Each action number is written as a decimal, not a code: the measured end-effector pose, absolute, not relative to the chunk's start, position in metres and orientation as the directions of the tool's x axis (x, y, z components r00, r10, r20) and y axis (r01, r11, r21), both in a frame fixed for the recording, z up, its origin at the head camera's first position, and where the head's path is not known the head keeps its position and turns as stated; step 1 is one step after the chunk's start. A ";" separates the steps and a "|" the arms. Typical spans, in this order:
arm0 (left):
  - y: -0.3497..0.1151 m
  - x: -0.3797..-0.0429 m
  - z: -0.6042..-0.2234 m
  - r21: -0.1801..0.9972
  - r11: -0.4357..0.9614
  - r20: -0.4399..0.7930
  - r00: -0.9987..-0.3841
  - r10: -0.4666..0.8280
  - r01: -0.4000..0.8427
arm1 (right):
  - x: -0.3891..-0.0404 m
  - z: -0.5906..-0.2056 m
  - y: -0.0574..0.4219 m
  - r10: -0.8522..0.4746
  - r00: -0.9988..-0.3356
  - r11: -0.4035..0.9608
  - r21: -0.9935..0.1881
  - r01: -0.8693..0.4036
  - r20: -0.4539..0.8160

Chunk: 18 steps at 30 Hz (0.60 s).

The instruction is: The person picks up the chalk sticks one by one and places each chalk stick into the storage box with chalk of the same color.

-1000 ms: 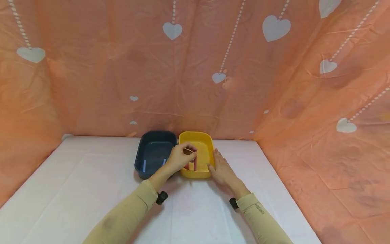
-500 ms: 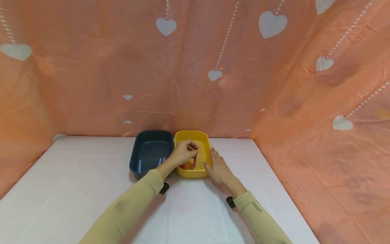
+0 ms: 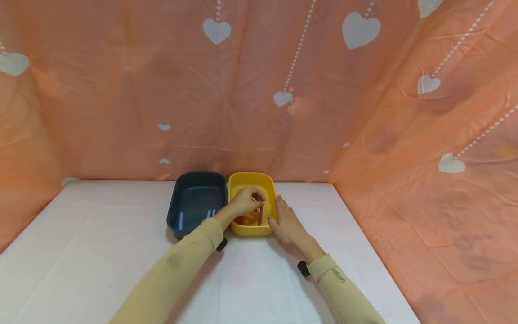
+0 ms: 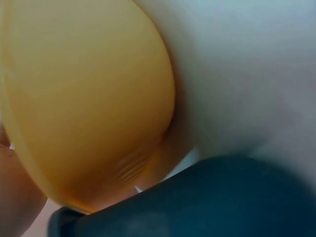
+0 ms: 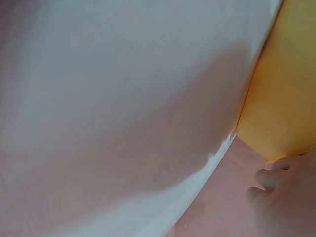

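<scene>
In the head view my left hand [image 3: 244,201] reaches into the yellow container [image 3: 252,231] and pinches the top of a thin dark red stick [image 3: 261,217], held roughly upright. More red shows under that hand, partly hidden. My right hand [image 3: 289,226] lies with straight fingers along the container's right side; the right wrist view has this hand [image 5: 289,197] at the yellow wall [image 5: 281,94]. Filling much of the left wrist view are the yellow container's outside [image 4: 89,94] and the dark blue container [image 4: 197,202]; the left fingertips are not seen there.
A dark blue container [image 3: 198,179] stands against the yellow one's left side. Several light blue sticks [image 3: 180,220] are in its near end. Both containers stand at the back of the white table [image 3: 243,279], near an orange curtain [image 3: 162,90] with white hearts.
The head view has shifted, so the scene slides left. My left hand still pinches the red stick, which tilted and is now more upright. The right hand stays beside the yellow container.
</scene>
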<state>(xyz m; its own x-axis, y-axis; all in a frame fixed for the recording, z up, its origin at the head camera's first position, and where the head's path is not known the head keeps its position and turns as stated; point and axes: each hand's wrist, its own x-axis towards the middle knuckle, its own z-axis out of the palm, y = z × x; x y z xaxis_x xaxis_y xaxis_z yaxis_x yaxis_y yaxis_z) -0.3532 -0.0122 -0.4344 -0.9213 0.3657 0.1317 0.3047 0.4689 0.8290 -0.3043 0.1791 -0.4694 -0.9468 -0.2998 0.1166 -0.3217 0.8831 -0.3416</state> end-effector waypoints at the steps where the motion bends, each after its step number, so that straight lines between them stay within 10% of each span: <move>1: -0.012 -0.354 -0.436 0.827 0.473 0.126 -0.920 0.370 0.304 | -0.304 -0.469 0.179 -0.301 -0.946 0.883 -0.341 -0.323 0.118; 18: -0.006 -0.364 -0.450 0.797 0.554 0.009 -0.922 0.388 0.241 | -0.301 -0.467 0.179 -0.300 -0.948 0.883 -0.345 -0.317 0.103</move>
